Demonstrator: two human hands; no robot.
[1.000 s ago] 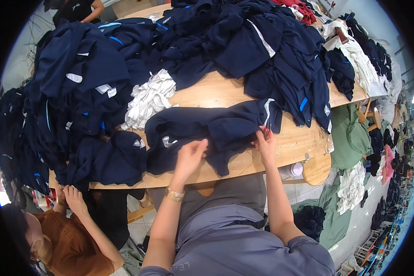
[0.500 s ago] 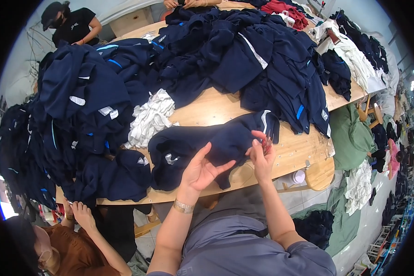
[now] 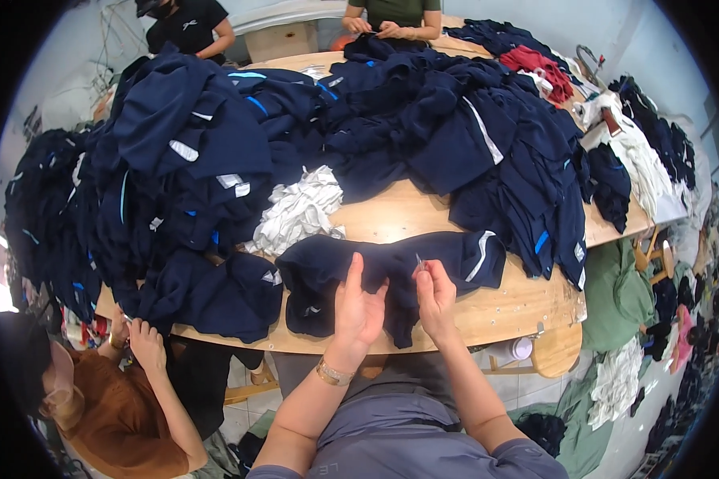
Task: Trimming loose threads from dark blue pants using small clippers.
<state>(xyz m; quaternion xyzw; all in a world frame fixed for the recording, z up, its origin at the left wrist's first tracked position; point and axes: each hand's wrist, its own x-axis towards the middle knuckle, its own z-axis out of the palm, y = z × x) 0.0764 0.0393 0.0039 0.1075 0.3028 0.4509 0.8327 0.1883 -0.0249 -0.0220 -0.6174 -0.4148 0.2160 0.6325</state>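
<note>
A dark navy garment (image 3: 391,267) with a white strip at its right end lies along the near edge of the table, right in front of me. Over its middle is my left hand (image 3: 359,311), palm turned inward, thumb up and fingers apart, with nothing seen in it. My right hand (image 3: 437,299) is closed on small thread snips (image 3: 420,263), whose tip pokes up past the thumb; most of them is hidden in the fingers. Both hands appear to be held above the cloth. A smaller navy bundle (image 3: 224,299) sits to the left of the garment.
Large navy garment heaps (image 3: 192,120) cover the table's left and back. White cloth scraps (image 3: 299,207) are piled beyond my garment on the wooden table (image 3: 399,207). A person in brown (image 3: 128,407) works at my left; two others stand across. A wooden stool (image 3: 557,349) is at right.
The view has shifted, showing more of the far person. My right hand has turned and come nearer my left; the left fingers have drawn in from their spread. The snips remain in my right hand.
</note>
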